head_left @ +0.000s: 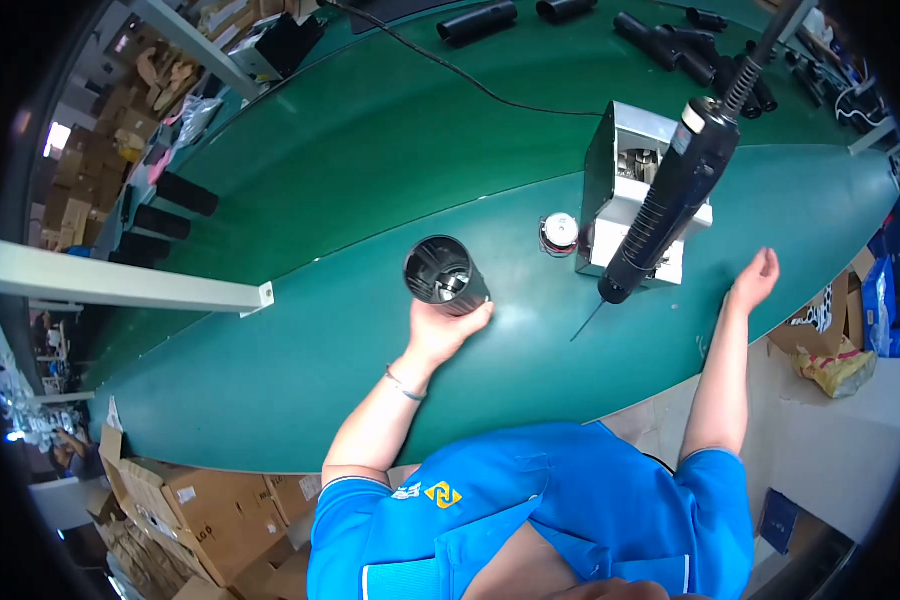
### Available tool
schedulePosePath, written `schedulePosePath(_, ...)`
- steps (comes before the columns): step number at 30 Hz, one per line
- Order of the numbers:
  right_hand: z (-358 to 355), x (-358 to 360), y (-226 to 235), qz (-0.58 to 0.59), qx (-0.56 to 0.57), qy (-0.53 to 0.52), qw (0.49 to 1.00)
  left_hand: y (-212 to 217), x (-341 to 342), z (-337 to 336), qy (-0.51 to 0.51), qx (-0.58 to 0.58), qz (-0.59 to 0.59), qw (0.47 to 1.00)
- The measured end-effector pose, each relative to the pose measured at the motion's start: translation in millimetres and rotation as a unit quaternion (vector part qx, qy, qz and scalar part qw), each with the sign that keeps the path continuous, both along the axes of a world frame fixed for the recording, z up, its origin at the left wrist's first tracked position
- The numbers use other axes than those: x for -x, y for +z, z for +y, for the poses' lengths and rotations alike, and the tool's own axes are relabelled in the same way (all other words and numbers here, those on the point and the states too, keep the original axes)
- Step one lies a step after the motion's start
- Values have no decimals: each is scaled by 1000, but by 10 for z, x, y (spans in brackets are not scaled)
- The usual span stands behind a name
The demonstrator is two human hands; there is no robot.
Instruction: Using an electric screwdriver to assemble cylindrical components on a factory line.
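Observation:
My left hand point(440, 335) is wrapped round a black cylindrical housing point(478, 283), held over the green table with its open end up. Metal parts point(452, 282) show inside the tube. Near the table's right edge my right hand point(754, 282) looks empty, with its fingers loosely bent. Between the two hands hangs a black electric screwdriver point(660, 215), its thin bit pointing down and to the left. A small round motor-like part point(561, 231) with a silver top stands left of a metal box-shaped machine point(602, 180), which the screwdriver partly covers.
Black tubes point(478, 20) lie along the far side, with more tubes point(670, 50) at the far right and others point(162, 222) at the left. A white metal bar point(135, 280) reaches in from the left. A cable point(470, 85) crosses the table. Cardboard boxes point(220, 510) stand below left.

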State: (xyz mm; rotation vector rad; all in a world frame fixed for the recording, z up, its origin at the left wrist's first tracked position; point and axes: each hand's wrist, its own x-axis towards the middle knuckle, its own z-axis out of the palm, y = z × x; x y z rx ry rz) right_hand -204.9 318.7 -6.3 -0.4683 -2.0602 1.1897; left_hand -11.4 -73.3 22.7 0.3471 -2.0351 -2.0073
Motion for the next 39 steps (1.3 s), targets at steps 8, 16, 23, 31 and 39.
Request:
schedulePosePath(8, -1292, -563, 1439, -25, 258, 604, 754, -170, -87, 398, -32, 2, -29, 999)
schedulePosePath(16, -1725, -613, 1503, -72, 361, 634, 680, -137, -112, 539, -75, 113, -89, 987)
schedulePosePath(23, -1147, -625, 2047, 128, 343, 723, 585, -198, -212, 528, -94, 105, -75, 987)
schedulePosePath(31, -1027, -448, 2086, 137, 241, 665, 693, -211, -136, 529, -110, 127, -14, 986)
schedulePosePath(39, -885, -533, 2102, 111, 260, 708, 648, -252, -133, 563, -88, 147, 63, 983)
